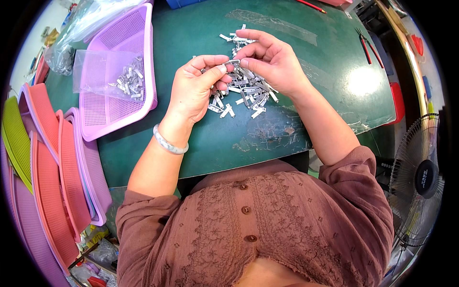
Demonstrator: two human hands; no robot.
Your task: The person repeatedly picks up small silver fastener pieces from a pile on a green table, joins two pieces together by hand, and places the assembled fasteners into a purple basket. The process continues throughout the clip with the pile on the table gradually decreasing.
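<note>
Above a heap of small silvery metal pieces (251, 88) on the green table, both hands meet at one small metal piece (233, 62). My left hand (197, 83), a pale bangle at its wrist, pinches one end between thumb and fingers. At the other end, the thumb and a bent finger of my right hand (272, 62) close on the piece, while the forefinger is raised away from it. My fingers partly cover the piece, so its full shape is hidden.
A purple basket (114, 111) at the left holds a clear bag (95, 71) of similar pieces. Stacked pink, purple and green baskets (52, 186) stand beside the table (191, 158). Red-handled pliers (367, 50) lie at the right, near a fan (416, 177). A red pen (311, 5) lies at the back.
</note>
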